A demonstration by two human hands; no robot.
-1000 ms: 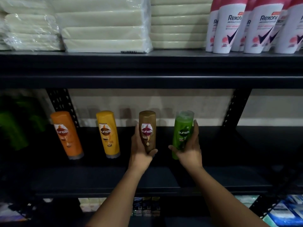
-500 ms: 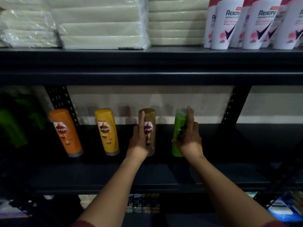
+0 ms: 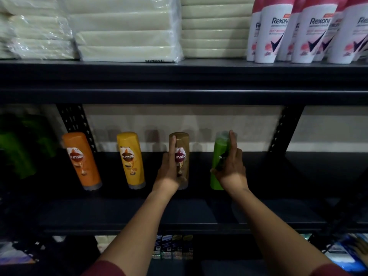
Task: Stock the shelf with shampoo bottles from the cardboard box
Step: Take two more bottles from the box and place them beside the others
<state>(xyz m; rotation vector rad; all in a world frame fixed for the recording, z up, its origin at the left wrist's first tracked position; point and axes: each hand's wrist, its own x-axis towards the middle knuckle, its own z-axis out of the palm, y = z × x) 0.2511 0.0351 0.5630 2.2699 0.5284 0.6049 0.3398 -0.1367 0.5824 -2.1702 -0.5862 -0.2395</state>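
Four Sunsilk shampoo bottles stand cap-down in a row on the dark middle shelf (image 3: 123, 214): orange (image 3: 82, 162), yellow (image 3: 130, 160), brown (image 3: 182, 156) and green (image 3: 218, 156). My left hand (image 3: 169, 172) holds the brown bottle from its left side, index finger stretched up along it and thumb across its front. My right hand (image 3: 231, 170) holds the green bottle from the right, index finger reaching to its top and thumb round its left side. Both bottles' bases sit on the shelf. The cardboard box is out of view.
The upper shelf carries wrapped cream packs (image 3: 127, 28) and Rexona deodorant bottles (image 3: 310, 30). Blurred green bottles (image 3: 18, 148) stand at the far left of the middle shelf. Right of the green bottle is dark shelf surface (image 3: 298, 176). Small packets (image 3: 173, 246) lie on the shelf below.
Both hands have pushed the brown and green bottles back into line with the other two. My fingers have slid higher up the bottles. The view has shifted slightly.
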